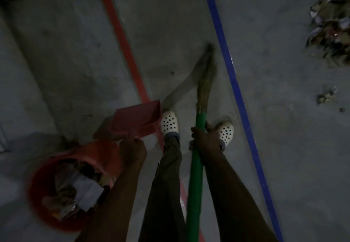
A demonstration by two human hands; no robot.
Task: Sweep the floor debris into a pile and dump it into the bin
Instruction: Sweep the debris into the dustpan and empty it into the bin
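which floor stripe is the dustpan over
The red stripe; the dustpan covers part of it, while the blue stripe runs clear to the right, beyond the broom.

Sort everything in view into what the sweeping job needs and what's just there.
Job: broom in right hand, dustpan in left hand, red bin, debris pile, small scraps.
Just there: red floor line, blue floor line, white clogs.

both bare arms reach down and forward, left hand [132,149] curled round the red dustpan [137,121] handle, right hand [203,139] wrapped round the green broom [196,175] stick, arms side by side
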